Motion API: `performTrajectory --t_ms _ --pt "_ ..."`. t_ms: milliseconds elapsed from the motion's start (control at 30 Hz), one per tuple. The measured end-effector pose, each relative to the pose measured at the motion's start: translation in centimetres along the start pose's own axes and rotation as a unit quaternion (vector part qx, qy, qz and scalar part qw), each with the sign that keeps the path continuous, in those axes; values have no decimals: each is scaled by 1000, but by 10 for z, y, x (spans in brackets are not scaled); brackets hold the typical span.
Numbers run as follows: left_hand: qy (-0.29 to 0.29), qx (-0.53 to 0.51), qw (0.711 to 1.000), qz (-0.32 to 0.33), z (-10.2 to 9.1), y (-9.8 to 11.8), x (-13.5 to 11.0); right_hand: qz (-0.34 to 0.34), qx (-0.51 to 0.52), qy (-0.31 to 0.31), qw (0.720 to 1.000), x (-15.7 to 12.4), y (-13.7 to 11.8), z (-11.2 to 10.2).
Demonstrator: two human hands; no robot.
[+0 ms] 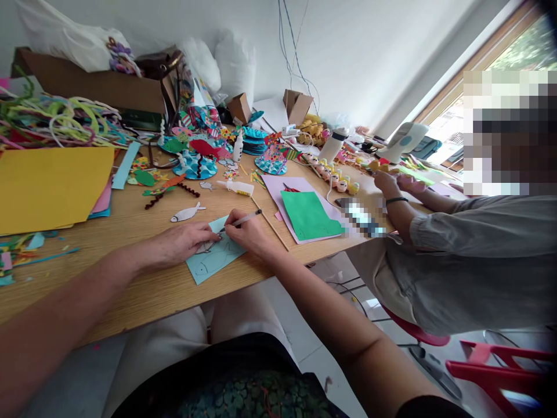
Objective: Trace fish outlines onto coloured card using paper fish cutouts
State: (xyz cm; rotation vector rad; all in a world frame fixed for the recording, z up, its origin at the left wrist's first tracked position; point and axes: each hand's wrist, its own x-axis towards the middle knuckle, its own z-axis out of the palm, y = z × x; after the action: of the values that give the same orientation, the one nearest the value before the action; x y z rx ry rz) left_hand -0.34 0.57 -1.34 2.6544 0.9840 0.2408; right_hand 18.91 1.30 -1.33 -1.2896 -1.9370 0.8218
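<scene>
Left hand (185, 241) lies flat, fingers extended, pressing on the blue paper (215, 258) at lower centre of the frame, near the table (143, 290) edge. Right hand (248, 232) is pinched around a pencil (243, 220), tip on the paper. Glue bottle (237, 186) lies just above; its label is too small to read.

A plain white wall (357, 52) backs the wooden table (143, 293). Daylight enters through a wood-framed window (517, 49) at right. Red plastic chairs (500, 363) stand on pale floor tiles (335, 273).
</scene>
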Motion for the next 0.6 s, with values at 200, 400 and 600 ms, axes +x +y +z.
performTrajectory --t_ms 200,400,600 --pt "-4 9 1000 -2 -2 4 0 -18 26 -23 999 2 2 1" --pt "9 -6 1000 1 -2 6 -1 6 33 -30 999 3 3 0" --pt "26 -25 999 -6 0 5 -8 29 58 -31 997 5 5 -1"
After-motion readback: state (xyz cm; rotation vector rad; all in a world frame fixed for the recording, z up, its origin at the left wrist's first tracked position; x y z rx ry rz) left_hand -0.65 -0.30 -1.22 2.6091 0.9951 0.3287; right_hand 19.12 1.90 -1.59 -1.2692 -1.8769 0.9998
